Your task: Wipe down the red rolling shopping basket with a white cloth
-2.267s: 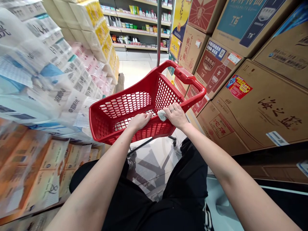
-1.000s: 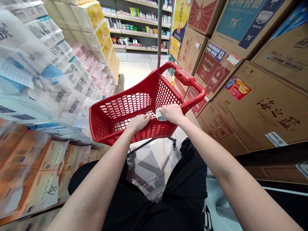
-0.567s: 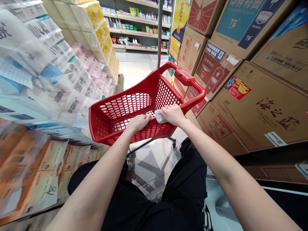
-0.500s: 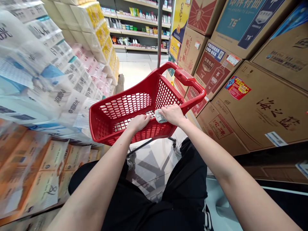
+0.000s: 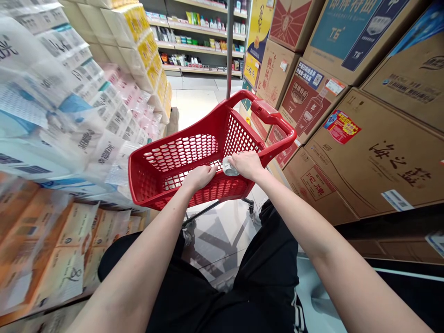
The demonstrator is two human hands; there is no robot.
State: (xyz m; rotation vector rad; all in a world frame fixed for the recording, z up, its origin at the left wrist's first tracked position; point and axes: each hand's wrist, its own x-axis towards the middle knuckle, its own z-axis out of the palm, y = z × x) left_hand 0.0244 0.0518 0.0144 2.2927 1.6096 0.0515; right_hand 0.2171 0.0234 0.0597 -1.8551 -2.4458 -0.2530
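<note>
A red plastic shopping basket [image 5: 163, 159] on wheels stands in the aisle in front of me, with its red handle [image 5: 268, 113] at the far right. My left hand [image 5: 199, 175] curls over the basket's near rim. My right hand [image 5: 246, 165] presses a small crumpled white wipe [image 5: 228, 166] onto the rim near the right corner. The basket's inside looks empty.
Wrapped tissue and paper packs [image 5: 69, 115] are stacked high on the left. Large cardboard boxes [image 5: 374, 157] are piled along the right. The pale tiled floor [image 5: 197, 99] runs ahead to shelves of small goods [image 5: 201, 41]. A metal pole [image 5: 229, 46] rises behind the basket.
My right hand with the wipe has slid a little to the left along the basket's rim. The left hand and the basket have stayed put.
</note>
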